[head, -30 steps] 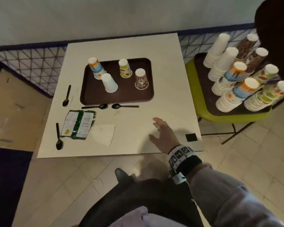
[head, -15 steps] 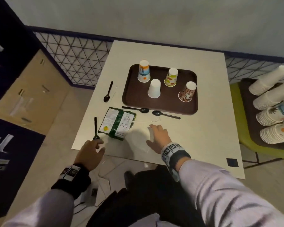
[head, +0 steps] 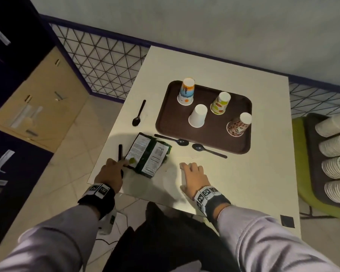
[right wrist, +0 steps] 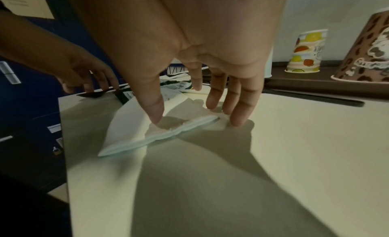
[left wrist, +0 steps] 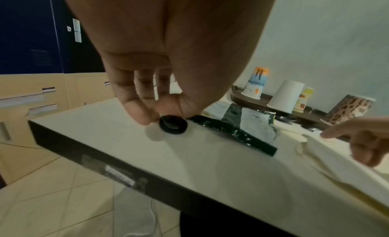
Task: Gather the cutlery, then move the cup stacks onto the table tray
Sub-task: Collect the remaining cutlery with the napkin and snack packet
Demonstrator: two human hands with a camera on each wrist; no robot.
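Observation:
Several black plastic spoons lie on the white table (head: 253, 183): one at the left (head: 138, 112) and two (head: 173, 140) (head: 208, 151) along the front of the brown tray (head: 169, 122). My left hand (head: 124, 163) pinches a fourth spoon (left wrist: 173, 126) by its bowl at the front left edge; its handle (head: 120, 151) points away from me. My right hand (head: 186, 167) lies with straight fingers (right wrist: 238, 120) on a white folded napkin (right wrist: 130, 140). Cup stacks (head: 336, 154) lie on a dark tray on a green chair at the right.
Four single cups stand upside down on the brown tray, among them a white one (head: 197, 115) and a leopard-patterned one (head: 238, 124). A dark green snack packet (head: 149, 154) lies between my hands. Cabinets and a dark blue locker stand at the left.
My left hand came into view and closed its fingertips on the spoon at the front left edge. My right hand slid left onto the napkin. The view swung left.

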